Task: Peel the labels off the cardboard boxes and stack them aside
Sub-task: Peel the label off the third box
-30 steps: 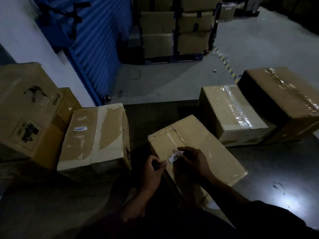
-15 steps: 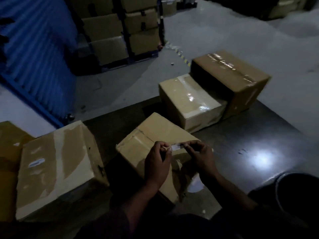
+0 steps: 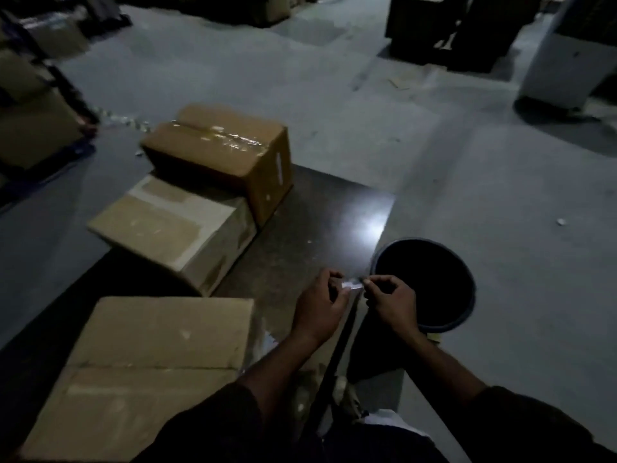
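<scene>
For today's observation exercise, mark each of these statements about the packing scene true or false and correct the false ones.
1. Both hands pinch one small white label between them. True.
2. The label is still stuck on a box. False: the left hand and right hand hold it in the air, off any box.
3. A dark round bin stands beside the table, near the right hand. True.
4. The far box stands open. False: it is taped shut.

Dim warehouse, grey concrete floor [image 3: 334, 95], dark glossy table [image 3: 317, 228], black bin [image 3: 464, 315]
</scene>
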Demonstrator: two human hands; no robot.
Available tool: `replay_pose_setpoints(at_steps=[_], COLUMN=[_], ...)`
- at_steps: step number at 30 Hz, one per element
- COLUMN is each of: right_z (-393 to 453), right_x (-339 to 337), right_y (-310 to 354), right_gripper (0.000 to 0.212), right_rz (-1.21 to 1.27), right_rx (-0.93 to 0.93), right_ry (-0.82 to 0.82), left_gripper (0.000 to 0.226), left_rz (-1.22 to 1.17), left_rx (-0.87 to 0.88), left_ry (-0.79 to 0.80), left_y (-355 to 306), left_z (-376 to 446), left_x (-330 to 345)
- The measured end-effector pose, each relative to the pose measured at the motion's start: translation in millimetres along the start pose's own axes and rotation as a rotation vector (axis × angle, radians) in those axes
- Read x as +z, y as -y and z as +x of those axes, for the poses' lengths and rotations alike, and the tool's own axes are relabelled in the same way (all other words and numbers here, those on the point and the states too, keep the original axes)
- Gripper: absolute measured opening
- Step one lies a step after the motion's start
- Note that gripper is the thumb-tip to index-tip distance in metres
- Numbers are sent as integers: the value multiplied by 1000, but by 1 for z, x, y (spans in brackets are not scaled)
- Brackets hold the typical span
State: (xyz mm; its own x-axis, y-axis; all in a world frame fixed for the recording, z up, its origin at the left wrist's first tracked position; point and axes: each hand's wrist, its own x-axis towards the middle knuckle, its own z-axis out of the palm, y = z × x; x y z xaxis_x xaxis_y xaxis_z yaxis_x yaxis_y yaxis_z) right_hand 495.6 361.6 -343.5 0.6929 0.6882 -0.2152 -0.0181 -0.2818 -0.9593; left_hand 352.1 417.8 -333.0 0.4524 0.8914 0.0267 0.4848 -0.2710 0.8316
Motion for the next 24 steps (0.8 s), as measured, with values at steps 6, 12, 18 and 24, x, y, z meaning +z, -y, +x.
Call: replay_pose_setpoints(at_steps=[6,12,18,24], right_z=[61,105,138,155], right_x=[-61,-84,-96,-103], right_y=[-40,-69,-84,-93], right_gripper=[6,2,12,18], right_rz=[-114,-229,-380,-452], right_rx=[170,289,376,419], right_ry=[-302,-341,-278,-227], left_gripper=[42,50,49,45], left_rz=[4,81,136,146], left_rx=[-88,-140,-181,-212], left_ry=[375,443,483,488], left_y=[-20,-25,-26,-28], left_z=[52,92,118,133], left_x=[84,139,165,174])
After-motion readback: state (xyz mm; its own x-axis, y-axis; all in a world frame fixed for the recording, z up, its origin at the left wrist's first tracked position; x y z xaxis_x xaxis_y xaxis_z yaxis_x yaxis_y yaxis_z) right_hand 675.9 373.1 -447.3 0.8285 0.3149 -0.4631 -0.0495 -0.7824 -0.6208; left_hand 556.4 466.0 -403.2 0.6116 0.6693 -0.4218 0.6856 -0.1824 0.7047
